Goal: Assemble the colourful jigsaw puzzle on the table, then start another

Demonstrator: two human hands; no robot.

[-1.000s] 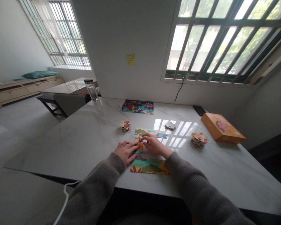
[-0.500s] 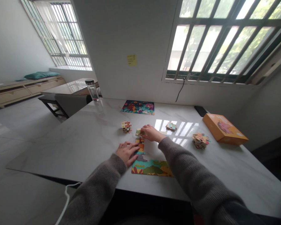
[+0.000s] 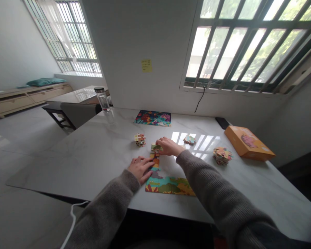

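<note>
An L-shaped strip of joined jigsaw puzzle pieces (image 3: 168,186) lies on the table before me, its bottom row running right under my right sleeve. My left hand (image 3: 140,169) rests with spread fingers on the left column of the strip. At the top of that column, the fingers of my right hand (image 3: 168,146) close on a green puzzle piece (image 3: 155,148), which meets the piece below it. Whether it is interlocked I cannot tell. Beyond my hands stand a small stack of puzzle pieces (image 3: 140,139) at the left and another stack (image 3: 189,139) at the right.
A taller stack of pieces (image 3: 222,155) is to the right, beside an orange box (image 3: 248,142). A dark picture sheet (image 3: 152,118) lies near the wall. A glass bottle (image 3: 103,100) stands at the back left, a black phone (image 3: 222,123) at the back right.
The green piece in my right hand has shifted slightly right and toward me, down against the top of the left column. My left hand has stayed in place.
</note>
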